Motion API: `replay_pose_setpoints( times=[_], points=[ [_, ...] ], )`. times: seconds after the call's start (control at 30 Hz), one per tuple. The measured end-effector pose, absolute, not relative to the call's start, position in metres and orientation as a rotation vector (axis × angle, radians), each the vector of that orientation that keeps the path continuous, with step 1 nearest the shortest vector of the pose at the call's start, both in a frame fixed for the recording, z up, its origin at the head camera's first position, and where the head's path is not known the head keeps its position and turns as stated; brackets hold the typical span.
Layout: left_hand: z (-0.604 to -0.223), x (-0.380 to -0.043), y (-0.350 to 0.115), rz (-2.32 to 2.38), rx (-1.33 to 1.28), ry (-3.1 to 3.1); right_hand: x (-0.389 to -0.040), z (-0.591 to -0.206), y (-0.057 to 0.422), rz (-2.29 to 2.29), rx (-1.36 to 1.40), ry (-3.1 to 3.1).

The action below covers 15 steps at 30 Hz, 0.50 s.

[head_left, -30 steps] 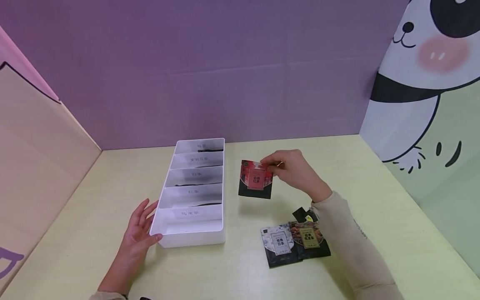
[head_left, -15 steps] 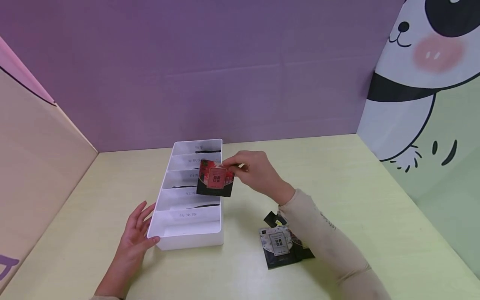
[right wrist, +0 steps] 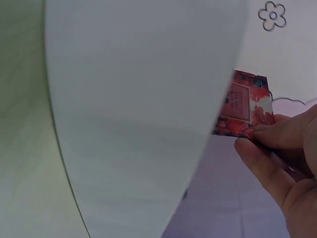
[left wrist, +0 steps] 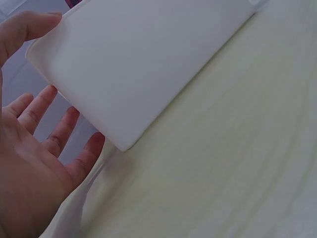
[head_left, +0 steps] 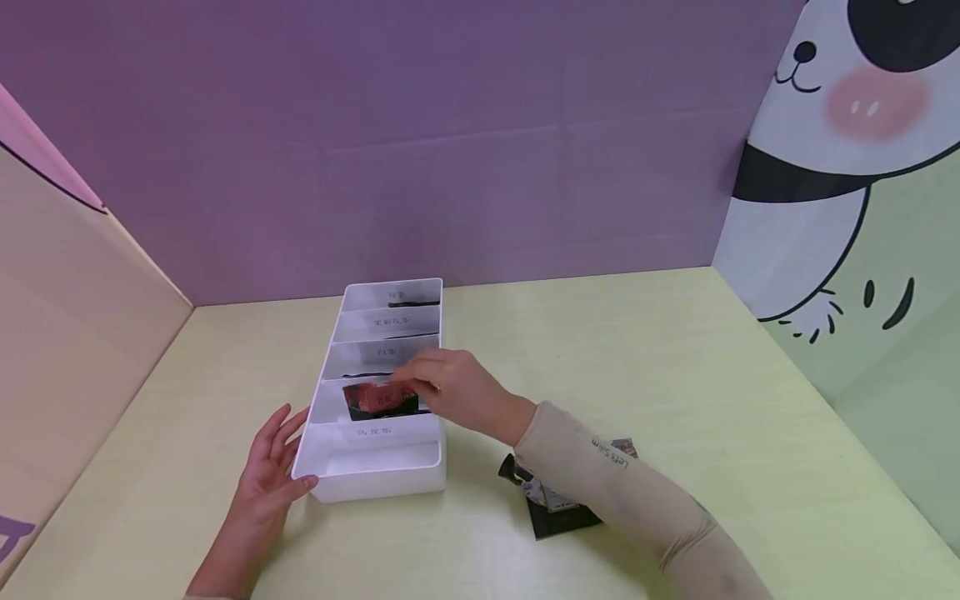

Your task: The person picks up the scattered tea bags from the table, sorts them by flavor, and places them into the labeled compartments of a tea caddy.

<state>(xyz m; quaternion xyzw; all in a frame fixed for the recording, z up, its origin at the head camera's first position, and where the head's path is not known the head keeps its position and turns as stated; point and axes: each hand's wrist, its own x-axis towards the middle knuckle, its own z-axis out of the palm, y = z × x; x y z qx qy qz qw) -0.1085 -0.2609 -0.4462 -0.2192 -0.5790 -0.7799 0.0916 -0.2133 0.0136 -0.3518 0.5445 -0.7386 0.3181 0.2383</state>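
My right hand point(head_left: 468, 392) pinches a red and black tea sachet point(head_left: 380, 400) by its upper right corner. The sachet is partly down in the second-nearest compartment of a white divided box point(head_left: 375, 482); its lower part is hidden. In the right wrist view the box wall point(right wrist: 138, 114) covers part of the red tea sachet point(right wrist: 242, 101). At the box's near left corner rests my left hand point(head_left: 262, 479), thumb on the front rim and fingers spread along the left side. The left wrist view shows those fingertips point(left wrist: 96, 141) against the box wall.
Other tea sachets point(head_left: 558, 523) lie on the table right of the box, partly covered by my right sleeve point(head_left: 600, 475). Dark sachet edges show in the box's farther compartments, and the nearest holds none. A purple panel point(head_left: 480, 150) stands behind the table.
My right hand has carried the red tea sachet leftward from above the table and lowered it into a compartment. The left hand stays at the box corner.
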Motion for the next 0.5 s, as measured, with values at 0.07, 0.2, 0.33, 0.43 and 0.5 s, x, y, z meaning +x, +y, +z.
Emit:
replay_pose_setpoints(
  times=[0.07,0.2,0.33,0.43,0.5],
  points=[
    [-0.446,-0.109,-0.261,-2.316,-0.668,-1.711,-0.21,-0.356,0.01,0.842,1.524,-2.043],
    [-0.446,-0.109,-0.261,-2.314,-0.674,-1.712,-0.204,-0.361,0.004,0.831,1.564,-2.108],
    [-0.445,-0.109,-0.261,-2.311,-0.653,-1.729,-0.2,-0.363,0.0,0.722,1.594,-2.206],
    [-0.445,-0.108,-0.261,-2.305,-0.624,-1.749,-0.198,-0.363,-0.003,0.56,1.609,-2.267],
    [-0.446,-0.107,-0.261,-2.304,-0.617,-1.754,-0.197,-0.364,-0.003,0.474,1.616,-2.267]
  ],
)
